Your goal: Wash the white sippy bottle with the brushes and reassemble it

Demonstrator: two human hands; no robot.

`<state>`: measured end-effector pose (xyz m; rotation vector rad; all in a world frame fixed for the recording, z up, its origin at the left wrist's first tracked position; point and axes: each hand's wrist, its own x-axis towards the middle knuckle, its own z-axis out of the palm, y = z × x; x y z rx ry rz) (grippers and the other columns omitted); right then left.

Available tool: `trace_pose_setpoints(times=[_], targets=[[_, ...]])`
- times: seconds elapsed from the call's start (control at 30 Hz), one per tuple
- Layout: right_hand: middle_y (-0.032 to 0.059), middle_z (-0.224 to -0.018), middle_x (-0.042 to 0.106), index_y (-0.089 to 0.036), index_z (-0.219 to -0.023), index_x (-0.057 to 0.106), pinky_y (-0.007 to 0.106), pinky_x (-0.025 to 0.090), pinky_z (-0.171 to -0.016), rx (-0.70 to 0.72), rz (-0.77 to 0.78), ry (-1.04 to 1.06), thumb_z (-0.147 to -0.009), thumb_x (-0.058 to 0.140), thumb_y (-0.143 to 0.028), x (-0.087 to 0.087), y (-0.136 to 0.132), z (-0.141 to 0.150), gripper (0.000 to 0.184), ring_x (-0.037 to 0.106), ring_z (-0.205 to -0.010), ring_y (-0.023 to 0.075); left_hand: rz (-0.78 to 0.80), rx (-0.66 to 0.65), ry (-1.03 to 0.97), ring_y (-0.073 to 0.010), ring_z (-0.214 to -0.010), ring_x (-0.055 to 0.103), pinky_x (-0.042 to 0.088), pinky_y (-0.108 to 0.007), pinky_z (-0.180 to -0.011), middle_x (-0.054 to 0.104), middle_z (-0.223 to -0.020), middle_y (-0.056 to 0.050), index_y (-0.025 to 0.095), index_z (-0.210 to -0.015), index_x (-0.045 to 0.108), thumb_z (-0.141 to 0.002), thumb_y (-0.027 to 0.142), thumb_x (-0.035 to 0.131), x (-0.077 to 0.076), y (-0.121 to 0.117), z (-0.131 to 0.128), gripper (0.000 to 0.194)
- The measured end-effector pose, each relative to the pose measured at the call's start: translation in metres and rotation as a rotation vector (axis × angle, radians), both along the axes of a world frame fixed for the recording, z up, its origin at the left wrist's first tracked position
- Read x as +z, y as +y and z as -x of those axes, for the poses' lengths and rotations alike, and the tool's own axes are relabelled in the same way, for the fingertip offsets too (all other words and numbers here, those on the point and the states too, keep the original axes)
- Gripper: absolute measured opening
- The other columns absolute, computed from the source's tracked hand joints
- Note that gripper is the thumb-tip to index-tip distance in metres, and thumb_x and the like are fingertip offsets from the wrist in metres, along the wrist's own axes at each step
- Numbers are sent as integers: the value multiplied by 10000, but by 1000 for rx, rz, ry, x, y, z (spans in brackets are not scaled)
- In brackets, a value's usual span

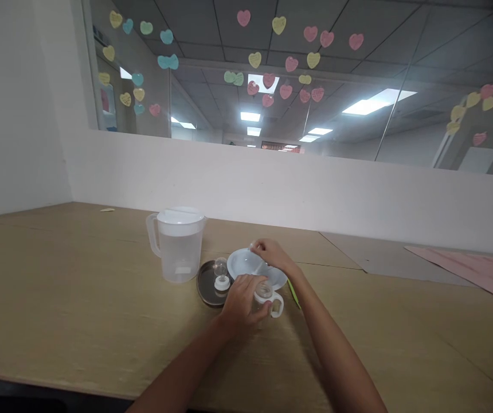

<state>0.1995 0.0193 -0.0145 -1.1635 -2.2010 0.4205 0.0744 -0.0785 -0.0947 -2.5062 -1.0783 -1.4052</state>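
Observation:
A clear baby bottle (pixel 264 290) with white handles stands on the table without a cap. My left hand (pixel 243 298) is closed around its left side. Over a white divided bowl (pixel 234 267), my right hand (pixel 272 254) has its fingers pinched together. Something small and pale shows at those fingertips, but I cannot make out what it is. Left of the bowl is a round dark tray (pixel 204 288), which carries a white bottle collar with a teat (pixel 222 283) and a clear dome cap (pixel 220 266).
A lidded clear pitcher (pixel 180 252) stands left of the tray. Beside the bowl's right edge lies a thin green utensil (pixel 293 293), partly hidden by my right arm. A pink cloth (pixel 478 269) lies at the far right. Behind the table (pixel 100 310) rises a wall with a window.

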Motion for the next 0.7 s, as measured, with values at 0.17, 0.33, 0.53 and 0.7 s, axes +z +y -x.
trace_pose_setpoints(times=[0.17, 0.33, 0.53, 0.7], targets=[[-24, -585, 488, -151, -824, 578, 169, 339, -373, 126, 81, 125, -803, 476, -374, 38, -37, -10, 246, 448, -437, 72, 17, -50, -9, -241, -959, 522, 396, -388, -838, 574, -1040, -94, 182, -1122, 449, -750, 342, 524, 1, 2, 5, 412], [-27, -560, 510, -153, -806, 591, 173, 358, -379, 224, 116, 38, -787, 517, -326, 55, -63, -14, 190, 474, -415, 72, 75, -57, -74, -243, -985, 506, 396, -383, -851, 554, -1060, -104, 168, -1099, 448, -743, 419, 544, -1, 5, 9, 446], [-38, -507, 520, -146, -808, 599, 187, 386, -433, 254, 124, -34, -782, 537, -306, 56, -67, -12, 173, 499, -400, 79, 103, 16, -105, -222, -928, 523, 408, -366, -824, 575, -992, -77, 178, -1060, 467, -709, 447, 599, -2, 7, 5, 462], [-36, -496, 534, -143, -825, 600, 181, 397, -447, 239, 139, -12, -780, 551, -290, 57, -66, -14, 161, 506, -409, 77, 76, 45, -83, -235, -907, 529, 398, -363, -806, 578, -959, -80, 184, -1062, 464, -668, 507, 617, 0, 7, 6, 532]])
